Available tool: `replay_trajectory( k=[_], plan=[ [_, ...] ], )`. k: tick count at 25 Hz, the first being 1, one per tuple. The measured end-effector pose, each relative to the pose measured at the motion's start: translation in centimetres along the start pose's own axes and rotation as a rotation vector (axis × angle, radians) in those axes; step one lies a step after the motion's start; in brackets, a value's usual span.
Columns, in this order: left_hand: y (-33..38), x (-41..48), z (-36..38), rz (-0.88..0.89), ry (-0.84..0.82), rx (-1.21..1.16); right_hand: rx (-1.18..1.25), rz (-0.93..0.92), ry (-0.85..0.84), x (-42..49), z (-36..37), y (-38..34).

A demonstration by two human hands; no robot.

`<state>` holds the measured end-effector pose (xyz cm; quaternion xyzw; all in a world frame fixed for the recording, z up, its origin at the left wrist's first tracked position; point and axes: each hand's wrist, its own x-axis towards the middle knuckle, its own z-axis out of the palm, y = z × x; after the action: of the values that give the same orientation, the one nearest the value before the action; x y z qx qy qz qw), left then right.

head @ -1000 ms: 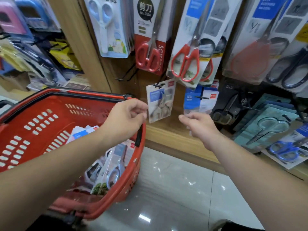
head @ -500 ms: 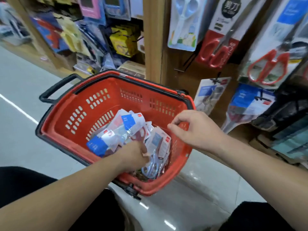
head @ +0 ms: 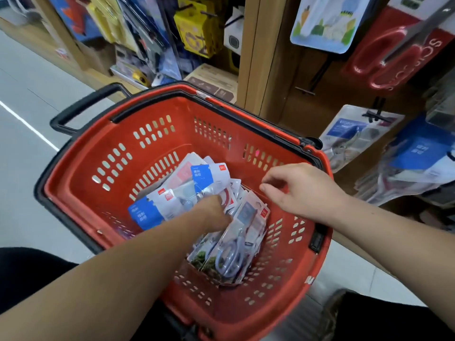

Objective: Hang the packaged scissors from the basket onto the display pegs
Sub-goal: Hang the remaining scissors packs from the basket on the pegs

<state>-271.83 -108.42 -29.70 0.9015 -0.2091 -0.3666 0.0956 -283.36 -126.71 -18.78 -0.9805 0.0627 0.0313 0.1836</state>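
A red basket [head: 103,168] stands on the floor before me and holds several packaged scissors [head: 236,242] in white and blue cards. My left hand [head: 211,212] reaches down into the pile, its fingers buried among the packs, so its grip is hidden. My right hand [head: 302,190] hovers over the basket's right rim with fingers loosely curled and nothing in them. On the wooden display at the right, a small blue-and-white scissors pack [head: 354,134] hangs on a black peg [head: 376,114].
More scissors packs hang on the wall: a red-handled pair [head: 394,52] and a pale blue card [head: 325,23] above, blue packs [head: 418,153] to the right. An empty peg [head: 307,89] juts from the panel. Stationery shelves [head: 152,40] stand behind the basket, grey floor to the left.
A second ago both hands were up at the peg with the small pack. They then dropped to the basket, and the left hand has pushed into the pile of packs.
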Motion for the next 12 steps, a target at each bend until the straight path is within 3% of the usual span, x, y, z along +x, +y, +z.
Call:
replay_trajectory(
  k=[3, 7, 12],
  plan=[
    [0.5, 2.0, 1.7, -0.025, -0.046, -0.115, -0.022, 0.022, -0.008, 0.4, 0.6, 0.6],
    [1.4, 2.5, 3.9, 0.002, -0.117, -0.077, 0.099, 0.110, -0.022, 1.0, 0.4, 1.1],
    [2.8, 2.4, 5.1, 0.074, -0.005, 0.032, 0.035, 0.142, -0.038, 1.4, 0.7, 0.7]
  ],
)
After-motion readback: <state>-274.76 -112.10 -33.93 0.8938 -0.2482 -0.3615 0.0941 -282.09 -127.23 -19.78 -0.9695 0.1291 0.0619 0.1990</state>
